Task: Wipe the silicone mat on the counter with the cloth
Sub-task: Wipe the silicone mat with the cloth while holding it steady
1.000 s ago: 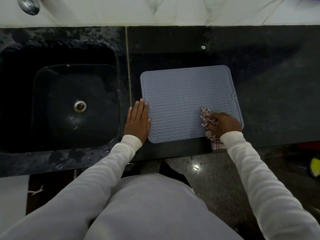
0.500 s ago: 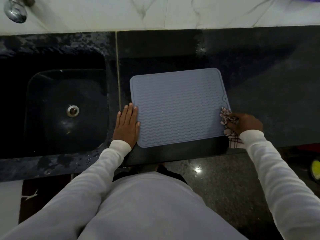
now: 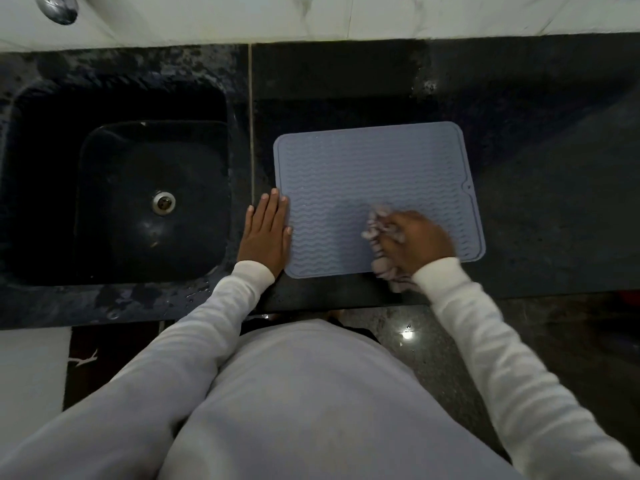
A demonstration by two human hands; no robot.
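A dark stone counter (image 3: 519, 237) carried the grey silicone mat (image 3: 363, 174) just right of a sink (image 3: 152, 199). The left hand (image 3: 265, 233) lay flat and open on the mat's left edge; the right hand (image 3: 415, 242), blurred, closed its grip around the bunched cloth (image 3: 375, 226) on the mat's near right part.

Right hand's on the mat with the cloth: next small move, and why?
Probably sweep the cloth leftward across the silicone mat, then work upward. The right hand grips it near the front right corner, the far rows lie beyond it, and the left hand pins the left edge.
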